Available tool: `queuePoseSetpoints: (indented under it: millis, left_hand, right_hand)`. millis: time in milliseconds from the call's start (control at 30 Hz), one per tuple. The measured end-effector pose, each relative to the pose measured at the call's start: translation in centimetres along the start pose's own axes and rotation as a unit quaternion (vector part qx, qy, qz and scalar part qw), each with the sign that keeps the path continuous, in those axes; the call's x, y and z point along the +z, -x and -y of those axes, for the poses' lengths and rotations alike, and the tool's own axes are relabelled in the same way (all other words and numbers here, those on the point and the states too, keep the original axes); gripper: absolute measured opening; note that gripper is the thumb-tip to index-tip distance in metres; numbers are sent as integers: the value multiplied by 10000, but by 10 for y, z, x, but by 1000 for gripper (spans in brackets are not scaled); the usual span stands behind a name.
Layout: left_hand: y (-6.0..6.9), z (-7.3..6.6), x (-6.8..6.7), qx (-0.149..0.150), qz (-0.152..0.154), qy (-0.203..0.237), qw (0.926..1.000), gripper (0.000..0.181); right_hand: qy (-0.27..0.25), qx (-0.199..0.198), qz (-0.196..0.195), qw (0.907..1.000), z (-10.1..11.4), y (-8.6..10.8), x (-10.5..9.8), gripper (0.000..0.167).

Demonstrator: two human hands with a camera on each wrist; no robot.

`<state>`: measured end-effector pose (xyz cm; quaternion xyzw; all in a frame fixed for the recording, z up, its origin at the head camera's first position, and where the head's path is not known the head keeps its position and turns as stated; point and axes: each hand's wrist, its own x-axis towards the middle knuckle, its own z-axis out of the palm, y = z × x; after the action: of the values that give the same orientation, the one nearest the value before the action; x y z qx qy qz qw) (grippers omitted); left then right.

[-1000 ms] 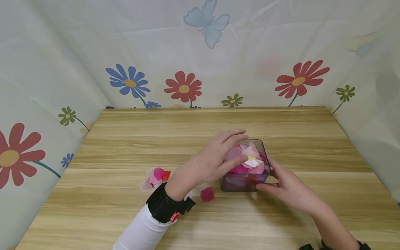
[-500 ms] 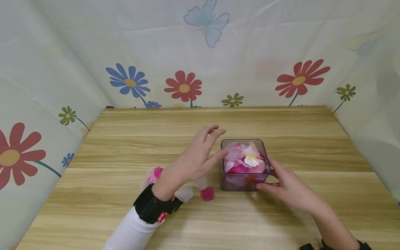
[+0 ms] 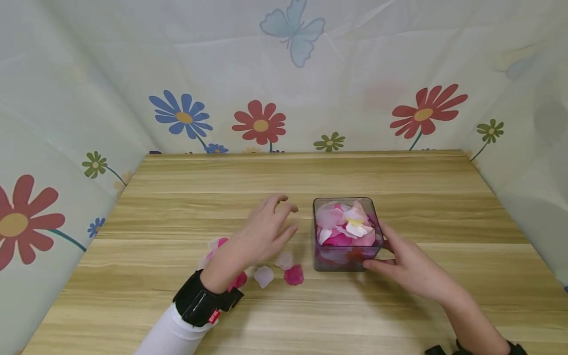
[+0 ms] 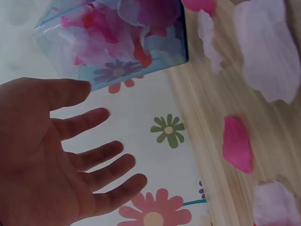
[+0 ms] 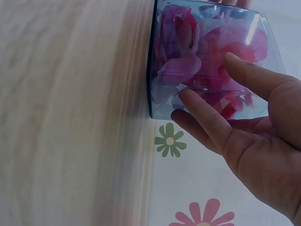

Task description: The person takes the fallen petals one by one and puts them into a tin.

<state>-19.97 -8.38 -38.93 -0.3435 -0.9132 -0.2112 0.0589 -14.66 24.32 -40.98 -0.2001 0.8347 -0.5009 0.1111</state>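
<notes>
A see-through, smoky square box (image 3: 324,261) stands upright on the table, filled to near the rim with pink and white flower petals (image 3: 339,239). My right hand (image 3: 410,271) touches the box's right side, thumb near the front corner, fingers fairly straight. In the right wrist view the thumb and fingertips lie against the wall. My left hand (image 3: 253,236) hovers left of the box over loose petals, fingers spread and slightly bent, palm bare in the left wrist view. Near it lie a white petal (image 3: 264,276), a paler one (image 3: 284,261) and a magenta petal (image 3: 294,275).
More pink petals (image 3: 213,249) lie left of my left hand, partly hidden by it; another magenta petal (image 3: 240,280) shows beside the wrist strap. The wooden table (image 3: 399,177) meets a flower-printed cloth (image 3: 346,74) at the back and sides.
My left hand has moved left and down, away from the box top, and the loose petals beneath it show more. My right hand and the box have stayed put.
</notes>
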Motion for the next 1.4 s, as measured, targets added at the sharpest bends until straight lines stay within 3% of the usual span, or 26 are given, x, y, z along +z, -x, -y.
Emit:
queuePoseSetpoints:
  millis: [167,333,567,733,867,1100,1400]
  left_hand:
    - [10,3,0,-300,724,15,9969,31]
    - [20,5,1,-356,1362,321,9895,37]
    - [31,6,3,-162,1794,389,9829,49]
    - [36,4,0,-198,2269,555,9721,55]
    - [38,4,-1,-130,2628,391,9640,59]
    - [38,4,-1,117,2742,-64,9616,62]
    - [39,10,4,138,2575,-92,9661,43]
  right_hand:
    - [8,-22,0,10000,0,0,-1,83]
    - [-47,-36,24,10000,1,0,-1,82]
    - [-100,19,50,9999,2,0,-2,82]
    - [-51,16,46,10000,2,0,-2,81]
    - [-18,-8,33,10000,2,0,-2,80]
    - [-38,-41,17,10000,2,0,-2,81]
    - [-26,3,34,10000,2,0,-1,82]
